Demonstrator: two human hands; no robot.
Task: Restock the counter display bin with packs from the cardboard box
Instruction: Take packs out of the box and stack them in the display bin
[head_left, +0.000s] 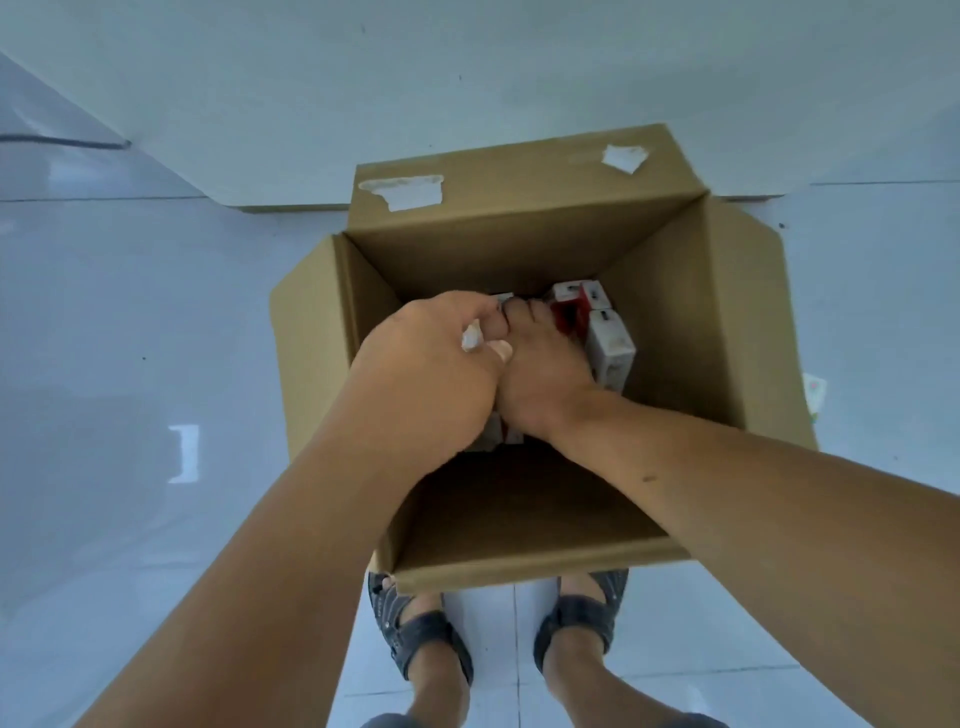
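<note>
Left hand (431, 379) and right hand (543, 374) rest on packs (612, 349) inside the box (519, 244). Left grip pinches a white scrap (472, 338); I cannot tell the right grip.

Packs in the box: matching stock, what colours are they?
The packs are white and red, head view.

Dark sandals (418, 630) on pale glossy floor tiles (130, 312); white wall (415, 62) behind
</note>
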